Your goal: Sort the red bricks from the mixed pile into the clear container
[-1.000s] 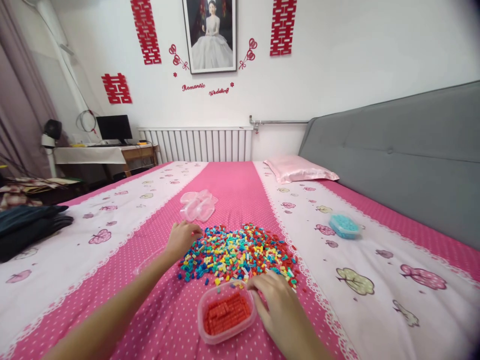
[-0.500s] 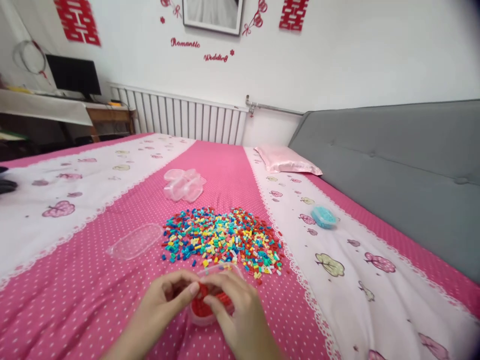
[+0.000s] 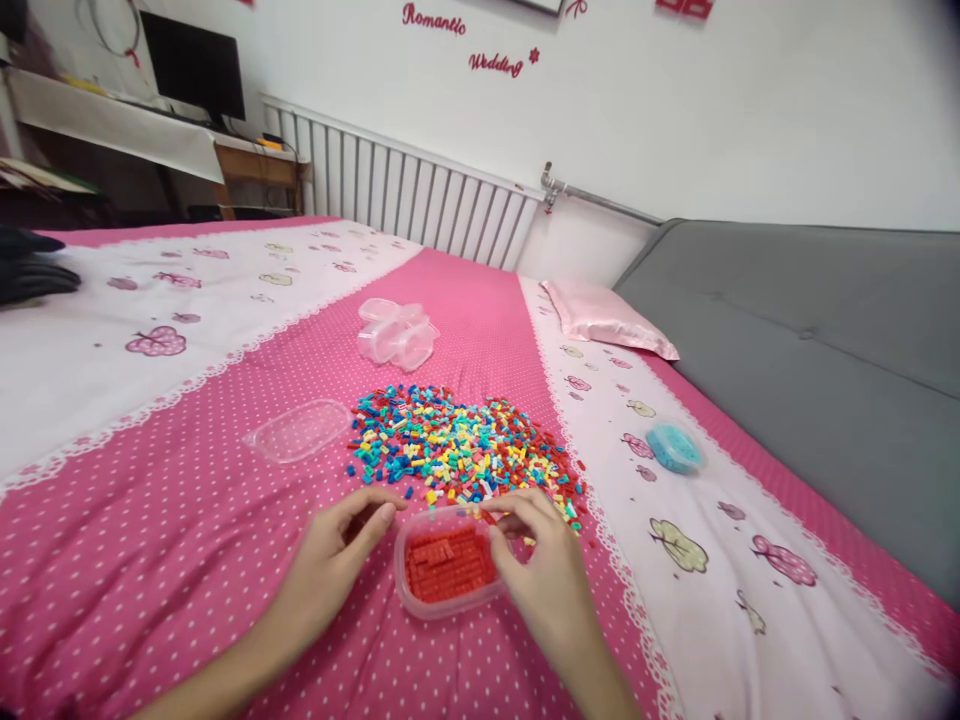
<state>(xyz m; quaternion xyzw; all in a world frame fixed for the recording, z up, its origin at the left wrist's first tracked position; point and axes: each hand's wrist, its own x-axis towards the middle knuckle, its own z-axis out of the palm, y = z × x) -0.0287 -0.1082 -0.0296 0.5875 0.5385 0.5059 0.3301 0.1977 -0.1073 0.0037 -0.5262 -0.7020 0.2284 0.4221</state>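
An oval clear plastic container [image 3: 418, 609] sits on the bedspread between my hands, with red toy bricks [image 3: 457, 568] laid in close rows and a few loose on top. My left hand [image 3: 349, 540] hovers beside its left end, thumb and forefinger slightly apart, with nothing visible between them. At the right end, my right hand [image 3: 541, 548] pinches a small red brick [image 3: 489, 517] over the rim; the fingers partly hide it. Just beyond spreads a heap of mixed-colour bricks [image 3: 457, 440], its near right edge covered by my right hand.
A clear lid [image 3: 296, 432] lies left of the heap, and clear empty containers [image 3: 397, 335] are grouped behind it. To the right is a container of light-blue pieces [image 3: 675, 448]. A pink pillow [image 3: 607, 320] rests by the grey headboard [image 3: 810, 390]. Black gloves [image 3: 34, 268] lie far left.
My hands have parted from their meeting point over the container, left hand leftward and right hand rightward, uncovering the red bricks. The view has tilted and shifted.
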